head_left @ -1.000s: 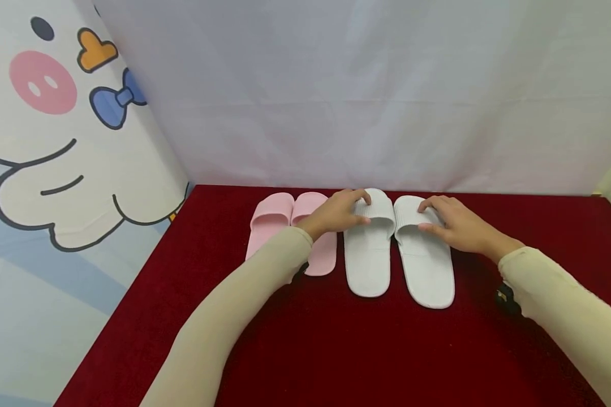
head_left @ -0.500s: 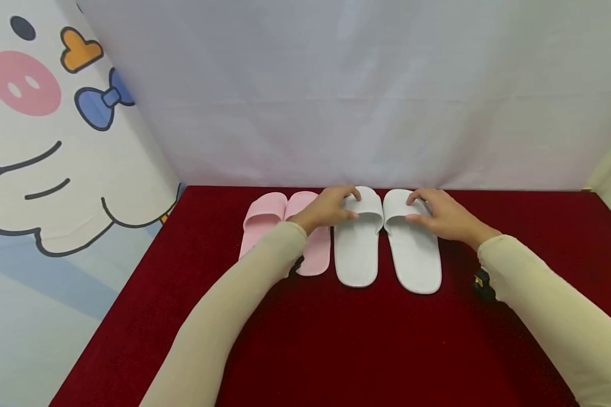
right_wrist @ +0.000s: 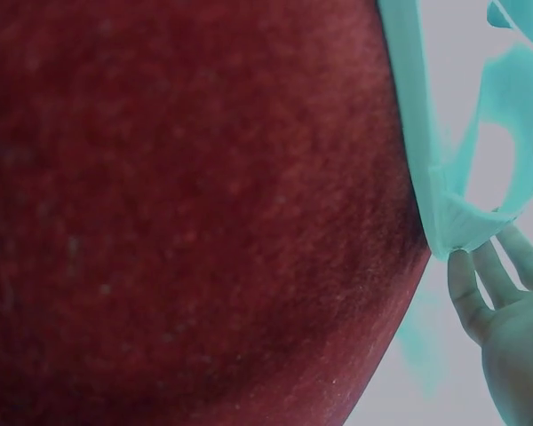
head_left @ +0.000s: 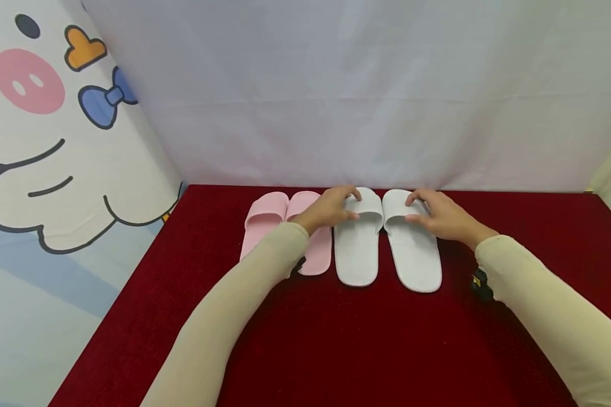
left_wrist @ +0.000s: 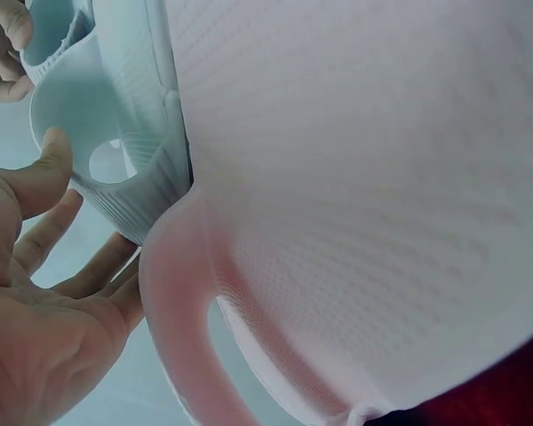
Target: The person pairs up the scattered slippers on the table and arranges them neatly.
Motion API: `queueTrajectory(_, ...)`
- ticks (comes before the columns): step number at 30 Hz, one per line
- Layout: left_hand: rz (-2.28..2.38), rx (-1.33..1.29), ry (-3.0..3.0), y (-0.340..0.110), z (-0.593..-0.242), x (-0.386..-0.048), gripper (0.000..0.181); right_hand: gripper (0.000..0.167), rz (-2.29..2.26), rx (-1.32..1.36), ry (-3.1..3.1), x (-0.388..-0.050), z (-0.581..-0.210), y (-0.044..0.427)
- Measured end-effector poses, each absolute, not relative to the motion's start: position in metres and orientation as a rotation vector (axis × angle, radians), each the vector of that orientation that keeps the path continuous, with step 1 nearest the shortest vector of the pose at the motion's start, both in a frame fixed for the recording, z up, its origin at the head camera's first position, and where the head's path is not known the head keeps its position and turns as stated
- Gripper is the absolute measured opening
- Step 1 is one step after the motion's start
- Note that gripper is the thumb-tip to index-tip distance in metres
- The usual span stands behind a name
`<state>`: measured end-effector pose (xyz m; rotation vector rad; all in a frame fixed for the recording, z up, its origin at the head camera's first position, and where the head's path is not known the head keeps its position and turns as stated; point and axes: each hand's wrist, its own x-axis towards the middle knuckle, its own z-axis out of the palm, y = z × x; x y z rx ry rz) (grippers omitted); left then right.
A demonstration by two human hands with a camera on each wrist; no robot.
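Observation:
In the head view, a pair of white slippers (head_left: pixel 357 254) lies on red cloth, toes toward the back. My left hand (head_left: pixel 331 206) holds the left one by its ribbed strap, thumb at the opening edge and index finger bent over the top. In the left wrist view, that hand (left_wrist: pixel 62 311) has its fingers against the strap's outer side. My right hand (head_left: pixel 445 215) holds the right white slipper (head_left: pixel 417 260) the same way. Its fingers (right_wrist: pixel 466 284) touch the strap's side in the right wrist view. Pink slippers (head_left: pixel 315 254) lie at the left, partly under my left forearm.
Red cloth (head_left: pixel 361 350) covers the surface. A white fabric wall (head_left: pixel 336 102) stands right behind the slippers' toes. A printed cartoon panel (head_left: pixel 25 198) bounds the left side.
Over the first half second both hands shifted the white slippers slightly back and left, and the view turned a little. Since then hands and slippers have stayed nearly still.

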<state>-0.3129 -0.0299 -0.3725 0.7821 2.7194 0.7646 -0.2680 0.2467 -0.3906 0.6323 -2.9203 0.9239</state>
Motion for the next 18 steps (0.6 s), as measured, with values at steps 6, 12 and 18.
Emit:
queueTrajectory(6, 0.735, 0.795, 2.721, -0.030, -0.373, -0.312, 0.044, 0.032, 0.924, 0.630, -2.939, -0.266, -0.390, 0.246)
queueTrajectory(12, 0.738, 0.819, 2.733, -0.036, -0.374, -0.313, 0.046, 0.041, 0.884, 0.596, -2.985, -0.263, -0.386, 0.249)
queueTrajectory(18, 0.733, 0.880, 2.821, -0.055, -0.371, -0.299, 0.044, 0.052, 0.760, 0.661, -2.948, -0.251, -0.384, 0.263)
